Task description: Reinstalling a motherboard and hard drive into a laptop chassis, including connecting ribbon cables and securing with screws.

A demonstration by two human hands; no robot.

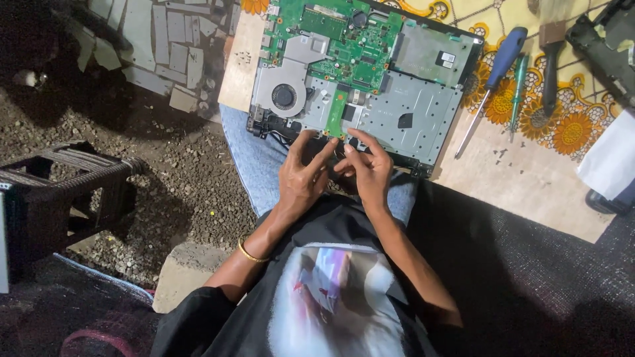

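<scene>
Fingers: both my hands, left hand (301, 177) and right hand (368, 173), pinch at the near edge of the opened laptop (370, 79); what they grip, can't tell.
Laptop: partly on my lap, partly on the table (529, 178).
Screwdrivers: blue-handled one (493, 82) to the right.

A thin gold metal bangle (251, 254) circles the left wrist, beside a black printed T-shirt (331, 291); blue jeans (254, 165) above it.

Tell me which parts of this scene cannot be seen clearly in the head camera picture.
- Near edge of the opened laptop: covered by the left hand and right hand, so what the fingertips touch is hidden.
- Laptop's far end: cut off by the top edge.
- Small parts on the green circuit board: too small to tell.
- Dark object at top right: cut off by the frame corner.
</scene>
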